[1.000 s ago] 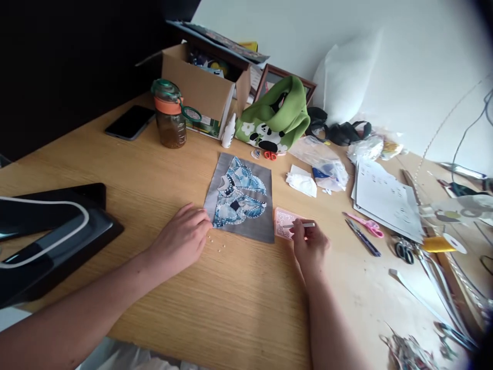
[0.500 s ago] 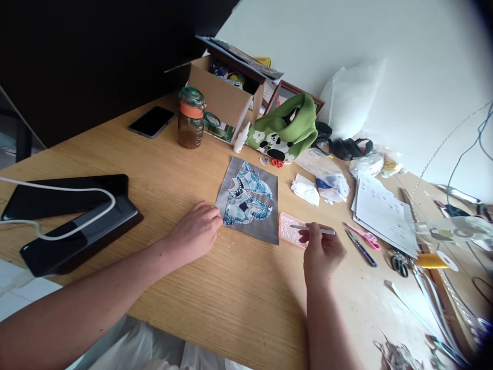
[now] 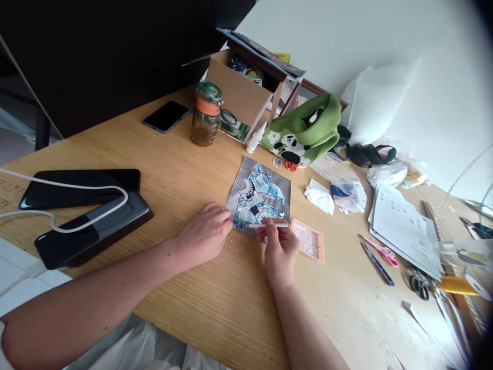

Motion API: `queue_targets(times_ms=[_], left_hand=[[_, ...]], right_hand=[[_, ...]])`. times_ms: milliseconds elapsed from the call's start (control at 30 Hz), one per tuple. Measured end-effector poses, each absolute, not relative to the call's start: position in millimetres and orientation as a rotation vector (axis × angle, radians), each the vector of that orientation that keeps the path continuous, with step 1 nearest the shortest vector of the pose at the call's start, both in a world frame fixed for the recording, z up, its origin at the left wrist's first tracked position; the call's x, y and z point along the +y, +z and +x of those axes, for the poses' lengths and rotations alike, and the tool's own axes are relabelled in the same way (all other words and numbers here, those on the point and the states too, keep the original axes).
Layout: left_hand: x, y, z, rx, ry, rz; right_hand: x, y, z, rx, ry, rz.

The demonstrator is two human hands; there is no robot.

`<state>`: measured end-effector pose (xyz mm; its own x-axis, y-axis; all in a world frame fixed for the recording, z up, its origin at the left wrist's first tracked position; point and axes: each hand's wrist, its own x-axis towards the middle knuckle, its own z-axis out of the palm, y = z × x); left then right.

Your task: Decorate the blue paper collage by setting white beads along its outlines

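Note:
A grey sheet (image 3: 238,191) with a blue patterned picture (image 3: 265,185) edged in white dots lies flat on the table. The fingers of my left hand (image 3: 210,228) are curled closed over its lower left corner, hiding that corner. My right hand (image 3: 280,249) grips a slim white pen-like stick (image 3: 275,225) between thumb and fingers. Its tip is over the lower part of the picture; whether it touches is unclear. Just right of the sheet sits a shallow pink tray (image 3: 321,246) holding many tiny pale beads. A few loose beads (image 3: 238,250) lie below the sheet.
Dark devices (image 3: 88,226) with a white cable lie left; a phone (image 3: 165,116), a jar (image 3: 205,121), a cardboard box (image 3: 242,97) and a green panda bag (image 3: 308,131) stand behind. To the right are pink scissors (image 3: 385,254), a cutter (image 3: 379,267) and papers (image 3: 404,226).
My right hand has moved left with the stick, from above the pink tray to over the picture. My left hand stays at the sheet's corner. The view has shifted slightly.

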<state>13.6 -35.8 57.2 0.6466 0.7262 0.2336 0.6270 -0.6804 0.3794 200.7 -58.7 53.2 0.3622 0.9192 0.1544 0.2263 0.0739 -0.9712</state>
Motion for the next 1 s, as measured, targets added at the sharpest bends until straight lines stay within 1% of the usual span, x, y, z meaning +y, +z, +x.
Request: queue_targets(times_ms=[233, 1000], left_hand=[[-37.5, 59.9, 11.9, 1.071, 0.512, 2.636], [-37.6, 58.4, 10.8, 1.056, 0.55, 2.623]], right_hand=[[-60.4, 44.9, 202.7, -1.206, 0.72, -1.539], [-61.3, 34.9, 205.2, -1.303, 0.742, -1.532]])
